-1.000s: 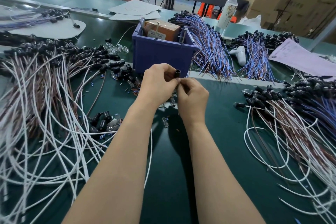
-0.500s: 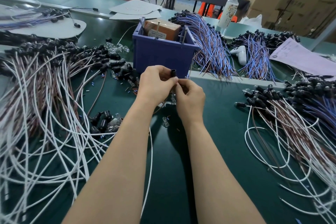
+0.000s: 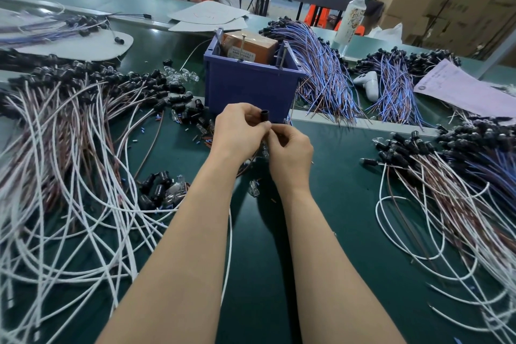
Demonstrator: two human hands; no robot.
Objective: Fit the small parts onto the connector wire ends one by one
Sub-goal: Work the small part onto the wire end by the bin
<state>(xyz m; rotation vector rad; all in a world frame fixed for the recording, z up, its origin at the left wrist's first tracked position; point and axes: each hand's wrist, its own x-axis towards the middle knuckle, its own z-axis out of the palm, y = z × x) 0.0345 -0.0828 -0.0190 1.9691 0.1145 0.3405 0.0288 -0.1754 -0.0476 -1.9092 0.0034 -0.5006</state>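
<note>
My left hand point(image 3: 237, 131) pinches a small black tubular connector point(image 3: 264, 115), held upright above the green table. Right beside it, my right hand point(image 3: 290, 152) has its fingers curled and meets the left at the connector's base; what its fingertips grip is hidden. A clear small part point(image 3: 265, 151) shows below, between the two hands. A white wire point(image 3: 229, 234) runs down along my left forearm. Loose clear parts point(image 3: 254, 186) and black connectors point(image 3: 159, 187) lie on the mat near my wrists.
A blue bin point(image 3: 248, 86) with a brown box stands just behind my hands. White and brown wire bundles point(image 3: 64, 165) spread on the left, another bundle point(image 3: 446, 190) on the right. Blue wire bundles point(image 3: 324, 78), a white bottle point(image 3: 349, 19) and a paper sheet point(image 3: 458, 89) lie behind.
Both hands stay together in front of the blue bin with the black connector. My right hand has shifted slightly at the connector's base.
</note>
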